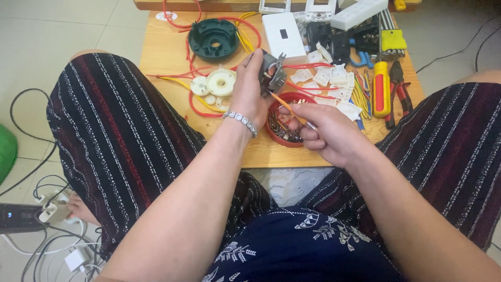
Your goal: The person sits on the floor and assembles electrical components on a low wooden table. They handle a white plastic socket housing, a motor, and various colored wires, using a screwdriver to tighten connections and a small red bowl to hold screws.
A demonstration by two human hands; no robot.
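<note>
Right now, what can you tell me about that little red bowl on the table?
The red bowl is small, round and looks plastic. It sits upright on the wooden table near its front edge, holding a heap of tiny metal bits, maybe screws. The left hand and right hand hover over it, hiding part of its rim. White plastic pieces lie just behind it.

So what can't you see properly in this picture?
- Head view: the tip of the thin orange tool is hidden where it meets the grey part held by the left hand.
- The small bits in the red bowl are too tiny, and the right hand covers some.
- The white boxes at the top are cut off by the edge.
</note>
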